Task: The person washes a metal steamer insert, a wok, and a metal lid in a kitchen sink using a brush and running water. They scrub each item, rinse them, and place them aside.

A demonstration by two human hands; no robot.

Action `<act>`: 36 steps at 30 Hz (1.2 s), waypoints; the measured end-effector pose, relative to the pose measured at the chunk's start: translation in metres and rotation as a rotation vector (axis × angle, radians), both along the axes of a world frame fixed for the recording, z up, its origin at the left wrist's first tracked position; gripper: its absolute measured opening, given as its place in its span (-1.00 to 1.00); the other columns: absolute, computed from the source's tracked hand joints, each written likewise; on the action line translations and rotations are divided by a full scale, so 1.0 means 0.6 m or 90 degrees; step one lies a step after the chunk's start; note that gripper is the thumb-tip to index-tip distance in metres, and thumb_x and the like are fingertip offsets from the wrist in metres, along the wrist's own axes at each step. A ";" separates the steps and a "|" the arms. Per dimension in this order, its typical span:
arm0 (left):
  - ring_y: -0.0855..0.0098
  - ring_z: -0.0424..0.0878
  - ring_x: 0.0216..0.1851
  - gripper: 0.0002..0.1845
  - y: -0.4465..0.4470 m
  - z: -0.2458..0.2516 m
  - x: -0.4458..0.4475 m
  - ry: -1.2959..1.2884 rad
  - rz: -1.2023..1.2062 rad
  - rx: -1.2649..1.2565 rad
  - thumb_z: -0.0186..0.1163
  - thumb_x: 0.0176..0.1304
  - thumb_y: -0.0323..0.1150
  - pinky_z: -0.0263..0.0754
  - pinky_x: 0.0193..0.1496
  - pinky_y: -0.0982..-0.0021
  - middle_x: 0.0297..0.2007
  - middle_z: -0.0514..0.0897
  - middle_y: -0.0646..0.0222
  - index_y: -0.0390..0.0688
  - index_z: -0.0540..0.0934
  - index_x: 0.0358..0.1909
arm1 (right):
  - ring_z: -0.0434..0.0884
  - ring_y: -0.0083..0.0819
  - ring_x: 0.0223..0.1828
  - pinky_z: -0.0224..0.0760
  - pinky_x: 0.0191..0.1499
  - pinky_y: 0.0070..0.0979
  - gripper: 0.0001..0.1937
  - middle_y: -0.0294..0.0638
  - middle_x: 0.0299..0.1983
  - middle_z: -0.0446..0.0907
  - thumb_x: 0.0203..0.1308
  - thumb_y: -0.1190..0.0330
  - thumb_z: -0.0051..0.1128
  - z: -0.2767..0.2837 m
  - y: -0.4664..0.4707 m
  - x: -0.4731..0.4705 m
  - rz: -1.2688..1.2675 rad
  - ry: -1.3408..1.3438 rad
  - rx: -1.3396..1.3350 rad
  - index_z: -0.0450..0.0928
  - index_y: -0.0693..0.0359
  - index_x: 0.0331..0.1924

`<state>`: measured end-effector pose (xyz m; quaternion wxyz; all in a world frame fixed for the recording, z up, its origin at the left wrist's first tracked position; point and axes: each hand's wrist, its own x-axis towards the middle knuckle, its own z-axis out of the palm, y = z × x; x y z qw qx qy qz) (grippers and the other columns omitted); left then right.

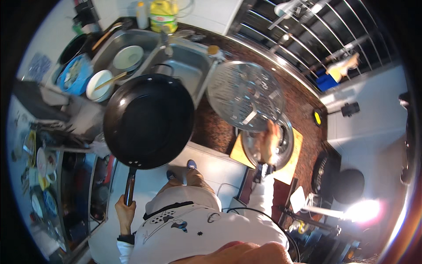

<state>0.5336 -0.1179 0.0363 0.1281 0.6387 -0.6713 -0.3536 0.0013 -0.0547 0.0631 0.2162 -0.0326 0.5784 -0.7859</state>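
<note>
My left hand point(125, 211) is closed around the handle of a black wok point(148, 122). The wok hangs level over the floor and the front edge of the sink, and its inside looks bare. A clear, round, glass-like lid point(245, 95) is over the counter, right of the sink. Fingers of my right hand point(268, 145) meet its lower rim, but blur hides whether they grip it. Below that hand, a round metal lid or pan point(288, 145) lies on a wooden cutting board point(293, 165).
A double steel sink point(184, 56) holds a pale bowl point(128, 57) in its left basin. A white bowl with chopsticks point(99, 85) and a blue bag point(75, 74) stand left. A yellow oil jug point(164, 16) is behind. A bright lamp point(362, 211) shines at right.
</note>
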 end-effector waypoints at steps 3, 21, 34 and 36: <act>0.23 0.45 -0.64 -0.83 -0.004 0.015 0.004 -0.024 -0.006 -0.019 0.24 -0.10 -0.44 0.34 -0.49 0.29 -0.66 0.47 0.12 -0.30 0.46 -0.51 | 0.21 -0.68 -0.80 0.16 -0.77 -0.70 -0.85 -0.46 -0.72 0.30 0.27 0.26 0.07 0.000 0.061 0.005 -0.010 0.038 0.024 0.39 0.06 -0.38; 0.48 0.37 -0.61 -0.75 -0.141 0.054 -0.014 0.057 -0.140 -0.026 0.31 -0.06 -0.35 0.31 -0.49 0.39 -0.67 0.42 0.23 -0.31 0.48 -0.49 | 0.28 -0.80 -0.74 0.10 -0.74 -0.91 -0.90 -0.52 -0.63 0.46 0.28 0.32 0.09 0.020 0.058 0.030 0.000 0.027 -0.091 0.45 0.04 -0.37; 0.18 0.57 -0.53 -0.78 -0.293 0.087 -0.109 -0.013 -0.181 -0.009 0.27 -0.09 -0.34 0.40 -0.40 0.25 -0.58 0.56 0.05 -0.30 0.54 -0.46 | 0.20 -0.78 -0.76 0.02 -0.73 -0.81 -0.93 -0.54 -0.68 0.31 0.27 0.31 0.12 0.023 -0.037 -0.054 -0.035 0.086 -0.079 0.49 0.04 -0.32; 0.21 0.54 -0.56 -0.77 -0.309 0.087 -0.127 -0.018 -0.177 -0.003 0.26 -0.09 -0.34 0.40 -0.41 0.26 -0.60 0.55 0.06 -0.29 0.56 -0.43 | 0.21 -0.77 -0.75 0.03 -0.72 -0.81 -0.94 -0.54 -0.67 0.33 0.27 0.31 0.12 0.019 -0.057 -0.078 -0.014 0.097 -0.080 0.49 0.04 -0.31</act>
